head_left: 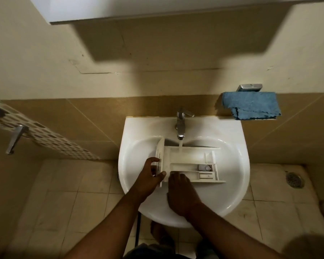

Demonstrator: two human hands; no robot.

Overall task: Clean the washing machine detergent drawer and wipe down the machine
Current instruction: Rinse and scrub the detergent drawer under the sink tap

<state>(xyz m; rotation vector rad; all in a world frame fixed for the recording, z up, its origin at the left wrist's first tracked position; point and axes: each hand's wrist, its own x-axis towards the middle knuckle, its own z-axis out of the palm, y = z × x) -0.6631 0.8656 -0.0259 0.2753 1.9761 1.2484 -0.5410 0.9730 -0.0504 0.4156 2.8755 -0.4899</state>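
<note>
Sink [232,184]: white compartmented detergent drawer [189,159], wet.

Detergent drawer [187,161]: white, with dark lettering on its front panel; sink [232,165]: glossy white; tap [180,124]: silver metal. Cloth [251,105]: blue, plain. Wall tiles [82,116]: tan below, cream above; floor tiles [64,202]: off-white with dark grout lines.

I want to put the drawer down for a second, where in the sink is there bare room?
Bare basin lies right of the detergent drawer, and a strip left of its front panel. The near side is crowded by the left hand gripping the panel and the right hand; the tap runs behind.
</note>
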